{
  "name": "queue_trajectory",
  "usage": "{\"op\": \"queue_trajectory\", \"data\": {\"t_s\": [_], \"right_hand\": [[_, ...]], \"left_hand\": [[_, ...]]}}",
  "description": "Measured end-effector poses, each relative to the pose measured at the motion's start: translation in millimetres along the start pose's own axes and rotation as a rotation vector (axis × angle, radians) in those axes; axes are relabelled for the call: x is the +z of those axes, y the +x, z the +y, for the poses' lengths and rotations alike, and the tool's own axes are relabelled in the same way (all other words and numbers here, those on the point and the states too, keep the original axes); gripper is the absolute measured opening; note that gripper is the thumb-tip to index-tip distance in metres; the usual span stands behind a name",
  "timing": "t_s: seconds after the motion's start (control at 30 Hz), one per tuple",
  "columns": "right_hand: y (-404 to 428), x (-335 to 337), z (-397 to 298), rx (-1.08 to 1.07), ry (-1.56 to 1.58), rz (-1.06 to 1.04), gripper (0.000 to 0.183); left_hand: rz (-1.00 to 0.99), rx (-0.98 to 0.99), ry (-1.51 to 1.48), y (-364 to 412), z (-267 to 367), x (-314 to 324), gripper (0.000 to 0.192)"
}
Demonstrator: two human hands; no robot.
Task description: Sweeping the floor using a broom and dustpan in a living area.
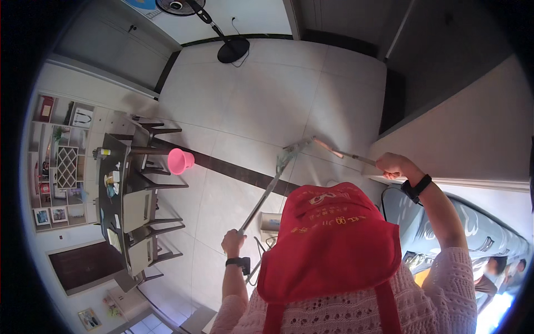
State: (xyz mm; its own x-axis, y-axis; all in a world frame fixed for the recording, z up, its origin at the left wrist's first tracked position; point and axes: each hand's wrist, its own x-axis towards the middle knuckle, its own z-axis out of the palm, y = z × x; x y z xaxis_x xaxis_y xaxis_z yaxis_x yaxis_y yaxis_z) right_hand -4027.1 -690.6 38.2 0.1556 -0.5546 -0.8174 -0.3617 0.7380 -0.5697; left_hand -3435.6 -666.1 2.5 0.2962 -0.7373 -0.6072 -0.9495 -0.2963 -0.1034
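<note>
My left hand (233, 242) is shut around the grey handle (263, 198) of a long-handled floor tool. Its grey-green head (288, 155) rests on the tiled floor ahead of me; whether it is a dustpan or a mop is unclear. My right hand (392, 164) grips a thin pale stick (362, 158) with an orange-pink lower section (329, 148). That stick's far end meets the tool head, and I cannot tell whether they are joined. Both wrists carry black bands with devices. A red apron (333, 246) covers my front.
A pink bucket (181, 161) is beside the dark dining table (112, 196) and its chairs (139, 211) on the left. A standing fan (232, 50) with a trailing cord is at the far wall. On the right, people (492, 271) are near a covered sofa (467, 225); a wall juts out ahead of it.
</note>
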Motion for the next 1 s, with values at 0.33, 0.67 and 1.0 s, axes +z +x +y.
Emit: {"op": "queue_trajectory", "data": {"t_s": [0.33, 0.67, 1.0], "right_hand": [[-7, 24, -30, 0.019, 0.034, 0.152, 0.020], [12, 44, -58, 0.006, 0.057, 0.146, 0.021], [86, 79, -115, -0.037, -0.365, -0.007, 0.023]], "left_hand": [[-0.294, -0.006, -0.521, 2, -15, 45, 0.033], [-0.617, 0.045, -0.806, -21, 3, 90, 0.025], [-0.273, 0.200, -0.586, -24, -47, 207, 0.030]]}}
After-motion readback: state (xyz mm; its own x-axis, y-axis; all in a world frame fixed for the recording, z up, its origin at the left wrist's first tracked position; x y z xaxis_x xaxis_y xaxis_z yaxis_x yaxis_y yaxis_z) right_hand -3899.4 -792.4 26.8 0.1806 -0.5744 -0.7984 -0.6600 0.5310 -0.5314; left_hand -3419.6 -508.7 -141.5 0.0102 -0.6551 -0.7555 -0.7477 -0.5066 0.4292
